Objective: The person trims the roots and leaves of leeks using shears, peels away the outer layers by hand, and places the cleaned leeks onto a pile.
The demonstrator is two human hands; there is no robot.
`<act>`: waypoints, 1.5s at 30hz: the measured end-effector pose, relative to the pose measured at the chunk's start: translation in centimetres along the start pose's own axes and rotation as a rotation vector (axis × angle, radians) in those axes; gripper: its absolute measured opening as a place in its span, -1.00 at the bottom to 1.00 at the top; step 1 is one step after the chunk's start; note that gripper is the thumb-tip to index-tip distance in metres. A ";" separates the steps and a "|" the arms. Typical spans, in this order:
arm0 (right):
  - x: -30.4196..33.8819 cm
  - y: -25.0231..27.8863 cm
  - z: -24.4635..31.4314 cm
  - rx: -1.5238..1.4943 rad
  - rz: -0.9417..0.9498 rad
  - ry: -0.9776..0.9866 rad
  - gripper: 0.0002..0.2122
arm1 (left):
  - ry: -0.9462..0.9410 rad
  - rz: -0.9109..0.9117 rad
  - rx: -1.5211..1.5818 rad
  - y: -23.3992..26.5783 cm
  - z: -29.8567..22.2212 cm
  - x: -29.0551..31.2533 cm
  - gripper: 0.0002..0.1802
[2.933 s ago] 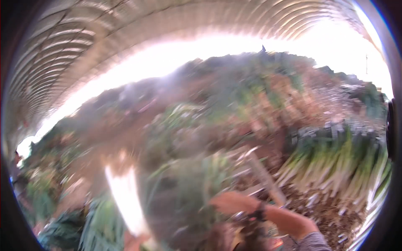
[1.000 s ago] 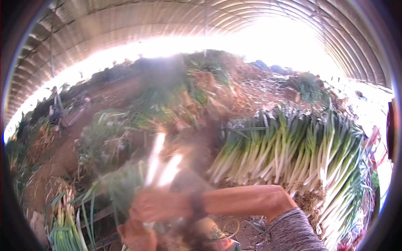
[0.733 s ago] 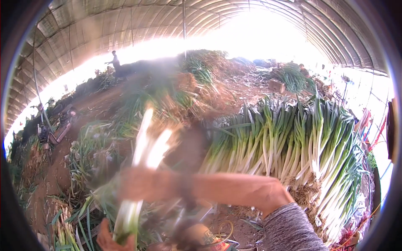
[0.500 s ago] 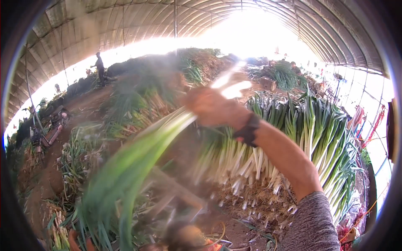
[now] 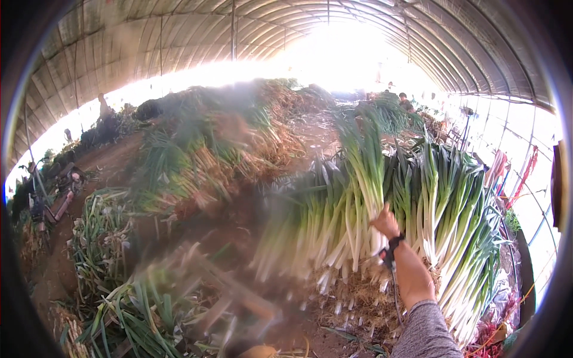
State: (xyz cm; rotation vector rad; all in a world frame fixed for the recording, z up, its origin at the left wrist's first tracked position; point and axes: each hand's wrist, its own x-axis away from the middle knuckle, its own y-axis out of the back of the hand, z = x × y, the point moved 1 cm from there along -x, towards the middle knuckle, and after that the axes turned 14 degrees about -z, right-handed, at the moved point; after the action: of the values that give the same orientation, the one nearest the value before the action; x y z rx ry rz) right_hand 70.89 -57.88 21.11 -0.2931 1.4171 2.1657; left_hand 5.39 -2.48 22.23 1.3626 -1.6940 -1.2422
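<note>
My right hand (image 5: 385,223), with a black band on its wrist, is at the pale stems of a bunch of leeks (image 5: 365,170). The fingers are curled against the stems and the thumb points up. This bunch lies on a long row of leeks (image 5: 439,188), its green tops reaching higher than the others. White stems and tangled roots (image 5: 364,298) of the row face me. My left hand is out of view.
Loose leaves (image 5: 140,310) and leek scraps lie at the lower left. A larger heap of leeks (image 5: 221,143) stands farther back on the left. Red cords (image 5: 525,173) hang at the right edge. A person (image 5: 404,101) is in the distance under the arched roof.
My right hand has swung the bunch from the left across to the right and down onto the row. Its leaves now point away from me. The view has shifted slightly.
</note>
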 end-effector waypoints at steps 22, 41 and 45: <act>19.9 -6.7 13.8 -0.483 0.364 0.791 -0.74 | -0.207 0.181 -0.185 -9.5 12.6 2.9 -0.31; 49.5 4.8 33.8 -0.610 0.764 1.511 -0.64 | 0.324 -0.014 0.479 -3.9 11.2 10.2 -0.53; 49.2 3.4 32.9 -0.354 0.530 1.671 -0.43 | 0.023 -0.269 0.051 -10.3 21.7 10.7 -0.54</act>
State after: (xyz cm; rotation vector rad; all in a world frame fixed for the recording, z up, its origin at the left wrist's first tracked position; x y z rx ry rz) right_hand 31.33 -14.02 15.57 -2.5195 1.8652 2.4905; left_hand -12.99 -6.87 3.98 1.6726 -1.5736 -1.3302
